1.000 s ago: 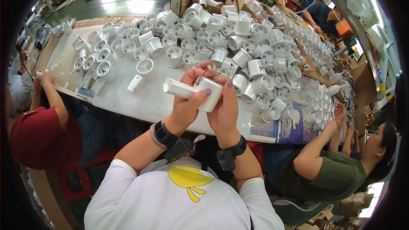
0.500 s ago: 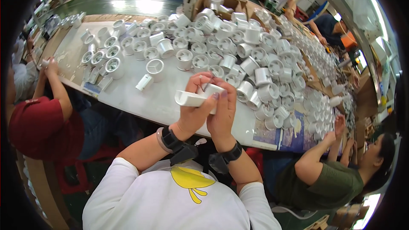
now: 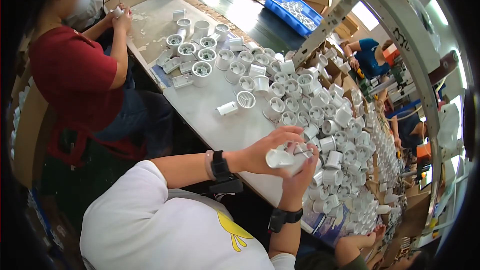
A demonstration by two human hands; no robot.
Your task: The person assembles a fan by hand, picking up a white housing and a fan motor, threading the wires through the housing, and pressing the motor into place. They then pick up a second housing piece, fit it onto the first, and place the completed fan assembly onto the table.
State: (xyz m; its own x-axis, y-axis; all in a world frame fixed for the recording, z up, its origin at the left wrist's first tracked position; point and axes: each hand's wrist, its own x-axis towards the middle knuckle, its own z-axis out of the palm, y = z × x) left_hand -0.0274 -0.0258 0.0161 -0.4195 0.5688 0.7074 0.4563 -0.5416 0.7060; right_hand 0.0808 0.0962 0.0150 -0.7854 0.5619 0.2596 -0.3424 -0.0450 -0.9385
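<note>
Both hands hold a white plastic housing (image 3: 279, 159) above the front edge of the table. Its rounded, trough-like end points left, and thin dark wires show near its other end. My left hand (image 3: 254, 156) wraps it from the left, fingers over the far side. From the right, my right hand (image 3: 300, 180) grips it with curled fingers; slight blur hides the exact fingertip contact. Beyond the hands lies a big pile of white plastic cups (image 3: 330, 144) with fan-like inner parts. A slotted white cup (image 3: 246, 99) and a small white housing (image 3: 227, 108) lie apart on the table.
The pale tabletop (image 3: 200, 105) runs from upper left to lower right. Several cups with circuit boards (image 3: 202, 71) stand toward the left. A co-worker in a red shirt (image 3: 75, 65) sits at left; another's arm (image 3: 352, 247) is at lower right. A metal post (image 3: 330, 22) rises behind the pile.
The view has swung left, so the table now slants and my hands appear farther right. The housing stays in both hands, and my left fingers have spread more over its far side.
</note>
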